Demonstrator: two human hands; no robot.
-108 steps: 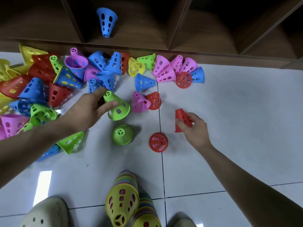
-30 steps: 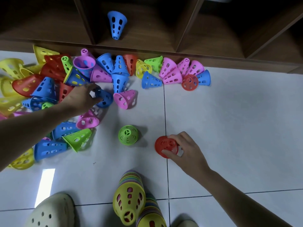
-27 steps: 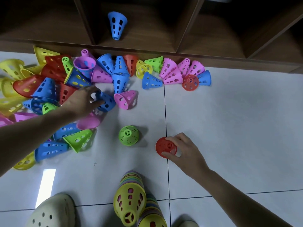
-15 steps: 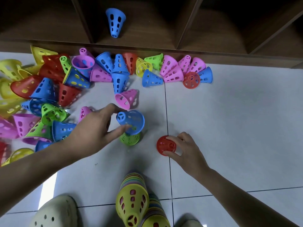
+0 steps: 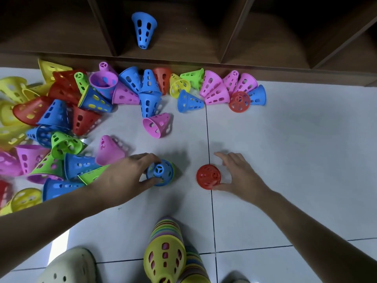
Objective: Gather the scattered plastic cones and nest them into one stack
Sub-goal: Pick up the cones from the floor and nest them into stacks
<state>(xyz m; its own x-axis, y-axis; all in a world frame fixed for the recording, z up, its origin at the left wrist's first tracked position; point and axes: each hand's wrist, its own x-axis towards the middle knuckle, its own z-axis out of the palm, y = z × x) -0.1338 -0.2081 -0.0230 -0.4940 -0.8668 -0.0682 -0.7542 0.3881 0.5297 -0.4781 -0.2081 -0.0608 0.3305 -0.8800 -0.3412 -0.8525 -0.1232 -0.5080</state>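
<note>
- The left hand (image 5: 124, 178) pinches the blue perforated plastic cone (image 5: 159, 174), capping a green one; it should press straight down.
- The right hand (image 5: 237, 174), fingers relaxed, touches the upright red perforated plastic cone (image 5: 208, 176).

White tiled floor (image 5: 285, 160) — scattered plastic cones (image 5: 81, 111), striped cone stack (image 5: 169, 252), pale clog (image 5: 69, 266).

Bare forearms, cream perforated clog (image 5: 67, 266)

Both forearms reach forward; the left hand (image 5: 126, 177) has its fingers curled, the right hand (image 5: 238, 174) its fingers spread.
</note>
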